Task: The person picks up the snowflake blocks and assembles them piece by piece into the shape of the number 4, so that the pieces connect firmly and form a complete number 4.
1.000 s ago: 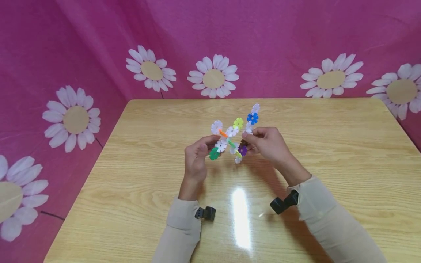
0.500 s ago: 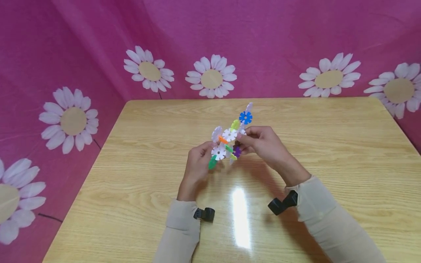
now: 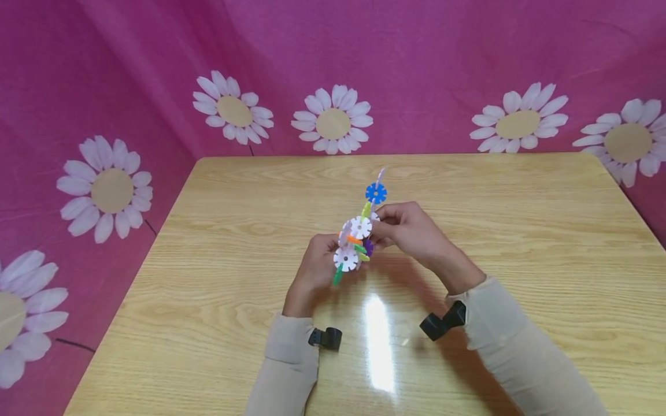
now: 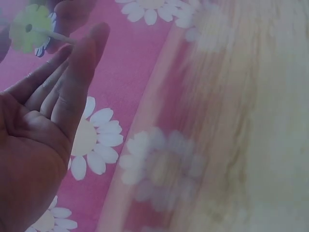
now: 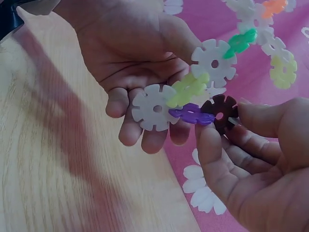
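Note:
Both hands hold a branching chain of interlocking plastic flower discs above the table. In the head view, a blue disc [image 3: 370, 197] is near its top and white discs [image 3: 354, 259] are lower. My right hand [image 3: 418, 237] pinches a dark brown disc [image 5: 221, 106] in the right wrist view, joined to a purple disc [image 5: 189, 115]. My left hand [image 3: 311, 268] holds the chain from the left, fingers behind a white disc [image 5: 145, 110]; its exact grip is partly hidden. The left wrist view shows a yellow-green disc [image 4: 41, 35] beyond its fingers.
The hands are over a wood-grain table [image 3: 208, 242] with a bright light reflection near the front. Pink cloth [image 3: 416, 58] printed with large daisies hangs behind and on the left. Black camera straps [image 3: 442, 325] sit at the wrists.
The chain has turned, and its discs now look bunched together in the head view. The right hand moved left and the left hand slightly down and right, so they are closer together.

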Available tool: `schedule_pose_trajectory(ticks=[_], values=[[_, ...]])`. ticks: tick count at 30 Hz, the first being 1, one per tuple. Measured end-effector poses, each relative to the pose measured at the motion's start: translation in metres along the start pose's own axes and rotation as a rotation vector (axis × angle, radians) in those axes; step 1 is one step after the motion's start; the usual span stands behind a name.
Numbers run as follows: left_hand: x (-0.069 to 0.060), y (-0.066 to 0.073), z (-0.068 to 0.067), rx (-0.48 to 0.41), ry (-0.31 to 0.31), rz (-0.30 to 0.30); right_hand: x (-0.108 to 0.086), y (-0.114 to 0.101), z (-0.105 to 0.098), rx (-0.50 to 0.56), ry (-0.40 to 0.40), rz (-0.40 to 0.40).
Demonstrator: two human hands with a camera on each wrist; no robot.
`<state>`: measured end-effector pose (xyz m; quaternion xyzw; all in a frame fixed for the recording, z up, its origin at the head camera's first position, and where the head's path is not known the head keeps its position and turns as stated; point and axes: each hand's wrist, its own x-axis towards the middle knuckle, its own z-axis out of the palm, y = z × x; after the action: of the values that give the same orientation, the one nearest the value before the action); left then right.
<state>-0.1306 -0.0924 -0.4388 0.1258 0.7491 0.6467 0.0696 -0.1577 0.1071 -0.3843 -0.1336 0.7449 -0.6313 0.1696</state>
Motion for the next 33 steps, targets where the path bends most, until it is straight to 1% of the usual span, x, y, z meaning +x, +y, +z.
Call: schedule_pose_trajectory(ticks=[4,8,11,15,17,20,22,24,27,31,33], values=[[0.000,-0.001,0.000,-0.064,-0.038,-0.012,0.001,0.001,0.003,-0.002,-0.007,-0.002],[0.000,-0.002,0.000,-0.125,-0.064,-0.017,0.001,0.002,0.006,-0.033,-0.019,-0.003],[-0.001,-0.001,0.000,-0.100,-0.050,-0.005,0.002,0.002,0.007,-0.066,-0.023,0.000],[-0.002,0.000,0.000,-0.019,-0.011,0.023,0.002,0.001,0.008,-0.080,-0.021,0.008],[-0.002,0.000,-0.001,-0.019,-0.010,0.025,0.002,0.001,0.008,-0.078,-0.017,0.011],[-0.002,0.001,-0.001,0.006,0.013,0.028,0.002,0.001,0.009,-0.057,-0.013,0.016],[-0.001,0.001,-0.001,0.037,0.044,0.031,0.001,0.000,0.008,-0.046,-0.010,0.018],[-0.001,0.002,-0.001,0.094,0.099,0.030,0.000,-0.001,0.007,-0.043,-0.004,0.023],[0.000,0.002,-0.002,0.148,0.186,0.036,-0.002,-0.002,0.004,-0.056,0.007,0.032],[0.001,0.002,-0.005,0.150,0.283,0.044,-0.008,-0.006,-0.003,-0.072,0.027,0.046],[0.001,0.002,-0.007,0.147,0.315,0.029,-0.013,-0.009,-0.006,-0.075,0.038,0.045]])
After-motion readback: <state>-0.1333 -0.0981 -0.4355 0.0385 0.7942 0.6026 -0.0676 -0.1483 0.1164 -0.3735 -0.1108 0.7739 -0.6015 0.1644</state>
